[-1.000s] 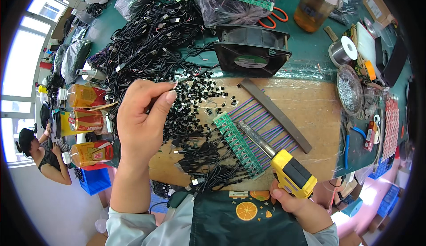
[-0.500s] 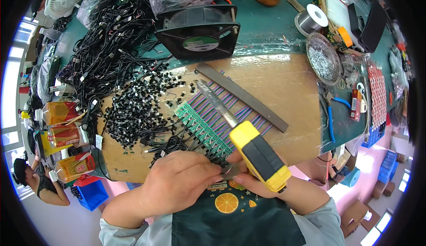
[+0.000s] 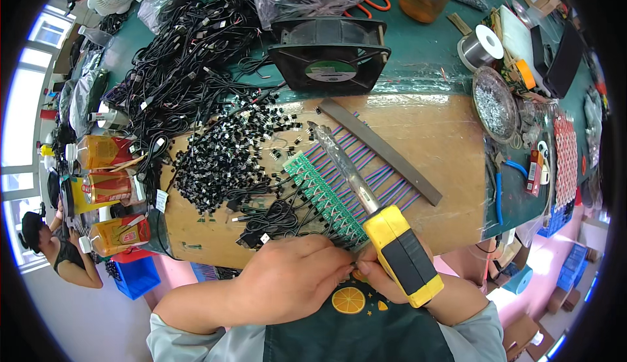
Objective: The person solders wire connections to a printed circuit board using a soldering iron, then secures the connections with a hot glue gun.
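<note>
Head view: grips yellow iron [image 3: 401,254] in right hand [image 3: 384,282], closes left hand [image 3: 294,274], contents hidden; faces black fan [image 3: 333,55], with bare tabletop [image 3: 450,140] rightward.

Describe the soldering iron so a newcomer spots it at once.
Find the tan work board, then the right hand at its near edge. The soldering iron is in that hand, its metal shaft slanting up and left over coloured wires. Unlike the dark flat bar beyond it, it has a yellow-and-black body.
</note>
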Demonstrator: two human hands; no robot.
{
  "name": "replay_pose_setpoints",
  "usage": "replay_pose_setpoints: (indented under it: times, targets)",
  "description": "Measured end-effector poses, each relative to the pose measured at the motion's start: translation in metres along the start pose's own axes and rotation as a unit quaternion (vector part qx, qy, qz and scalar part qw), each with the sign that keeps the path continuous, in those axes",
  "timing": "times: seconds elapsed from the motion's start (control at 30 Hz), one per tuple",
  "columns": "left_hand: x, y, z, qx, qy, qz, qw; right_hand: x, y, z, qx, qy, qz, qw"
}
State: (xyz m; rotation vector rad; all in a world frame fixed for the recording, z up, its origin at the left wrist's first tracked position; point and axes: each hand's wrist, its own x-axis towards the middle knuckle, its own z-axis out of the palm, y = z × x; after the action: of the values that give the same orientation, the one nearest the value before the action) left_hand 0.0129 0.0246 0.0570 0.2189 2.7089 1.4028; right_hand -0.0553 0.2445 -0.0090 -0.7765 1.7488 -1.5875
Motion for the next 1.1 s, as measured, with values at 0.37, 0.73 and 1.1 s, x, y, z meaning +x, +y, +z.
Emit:
replay_pose_setpoints:
  times: [0.37, 0.73, 1.1]
  targets:
    - [0.021, -0.05, -0.043, 0.191, 0.181, -0.084, 0.961, -0.009, -0.012, -0.009, 0.012, 0.062, 0.12, 0.991]
    - [0.032, -0.076, -0.033, 0.177, 0.136, -0.095, 0.97, -0.021, 0.009, -0.006, -0.026, 0.008, 0.093, 0.995]
    - [0.032, -0.078, -0.034, 0.155, 0.136, -0.079, 0.975, -0.026, 0.018, -0.004, -0.034, 0.021, 0.071, 0.997]
